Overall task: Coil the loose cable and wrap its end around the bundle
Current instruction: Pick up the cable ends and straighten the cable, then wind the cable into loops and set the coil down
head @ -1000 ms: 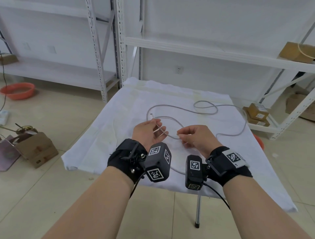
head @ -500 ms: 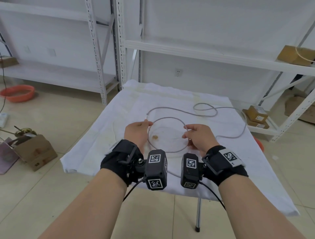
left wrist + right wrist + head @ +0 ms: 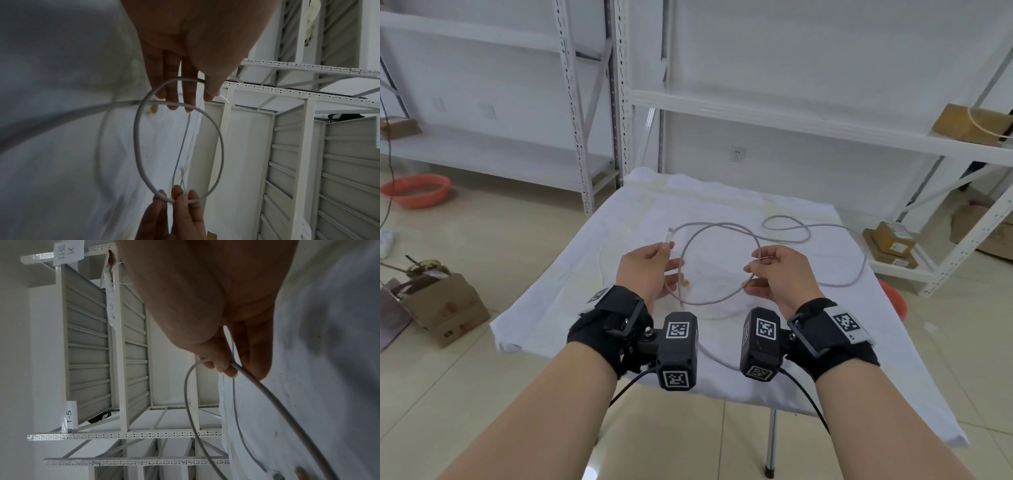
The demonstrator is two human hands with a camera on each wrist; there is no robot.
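Note:
A long pale grey cable (image 3: 717, 226) lies on a table under a white cloth (image 3: 571, 301). One round loop of it is lifted between my hands. My left hand (image 3: 671, 260) pinches the cable just below its white plug (image 3: 670, 236), which points up and away. My right hand (image 3: 751, 270) pinches the loop's right side between thumb and fingers. In the left wrist view the loop (image 3: 137, 138) hangs from my left hand (image 3: 205, 95) down to my right hand's fingertips (image 3: 179, 199). The right wrist view shows my right hand (image 3: 232, 368) pinching the cable (image 3: 267, 394).
The rest of the cable makes a small loop (image 3: 786, 229) at the far right and sweeps along the table's right edge (image 3: 859, 270). White metal shelving (image 3: 791, 116) stands behind. An orange basin (image 3: 414, 190) and a cardboard box (image 3: 445, 308) are on the floor at left.
My hands were close together, then moved apart and rose. The loop between them has opened wider and the plug end now points upward.

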